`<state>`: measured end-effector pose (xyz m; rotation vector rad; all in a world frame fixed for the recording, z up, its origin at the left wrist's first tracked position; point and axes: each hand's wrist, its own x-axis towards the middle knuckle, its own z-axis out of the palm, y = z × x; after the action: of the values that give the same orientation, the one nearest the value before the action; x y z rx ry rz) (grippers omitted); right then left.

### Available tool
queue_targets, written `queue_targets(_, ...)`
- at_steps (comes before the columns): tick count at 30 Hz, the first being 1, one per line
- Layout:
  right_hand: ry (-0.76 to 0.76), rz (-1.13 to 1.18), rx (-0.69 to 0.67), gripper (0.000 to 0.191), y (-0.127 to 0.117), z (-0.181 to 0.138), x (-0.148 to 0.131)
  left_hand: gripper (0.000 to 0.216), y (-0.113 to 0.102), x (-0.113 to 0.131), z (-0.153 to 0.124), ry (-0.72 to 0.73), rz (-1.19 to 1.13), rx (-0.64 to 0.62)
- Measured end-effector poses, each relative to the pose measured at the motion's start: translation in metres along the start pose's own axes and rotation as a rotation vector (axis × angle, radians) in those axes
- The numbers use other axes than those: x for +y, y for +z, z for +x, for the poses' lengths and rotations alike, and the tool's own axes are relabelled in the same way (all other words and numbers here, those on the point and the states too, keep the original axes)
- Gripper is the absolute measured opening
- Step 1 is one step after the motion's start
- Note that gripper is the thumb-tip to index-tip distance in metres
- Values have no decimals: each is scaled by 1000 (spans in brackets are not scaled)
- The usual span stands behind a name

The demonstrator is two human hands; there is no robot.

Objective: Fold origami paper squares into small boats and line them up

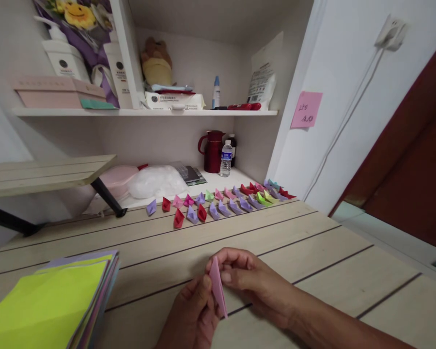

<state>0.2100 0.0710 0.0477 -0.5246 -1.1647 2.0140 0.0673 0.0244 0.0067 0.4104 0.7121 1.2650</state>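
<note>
Together, both hands' grips (218,286) pinched on folded pink paper (218,287).

Even, diffuse indoor light with no glare — soft shade gathers in the recess under the shelf (145,112) and beneath the raised board (47,174). Wide-angle distortion bows the desk (312,242) planks and stretches the frame edges — the near pink folded paper (218,286) is slightly blurred.

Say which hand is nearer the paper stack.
Left. The left hand sits right of the paper stack; the right hand is farther right, across the pink folded piece both hold.
</note>
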Motion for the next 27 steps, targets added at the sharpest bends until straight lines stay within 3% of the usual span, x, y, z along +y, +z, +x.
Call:
queue_targets(19,-67,-120,43,26,2,-1,2,38,7,3,-1,23,-25,-4)
queue_targets(24,-85,-239,113,42,2,-1,11,29,0,1,4,162,141,122)
queue_targets(27,-102,-266,160,40,4,-1,18,27,-5,1,4,223,235,172)
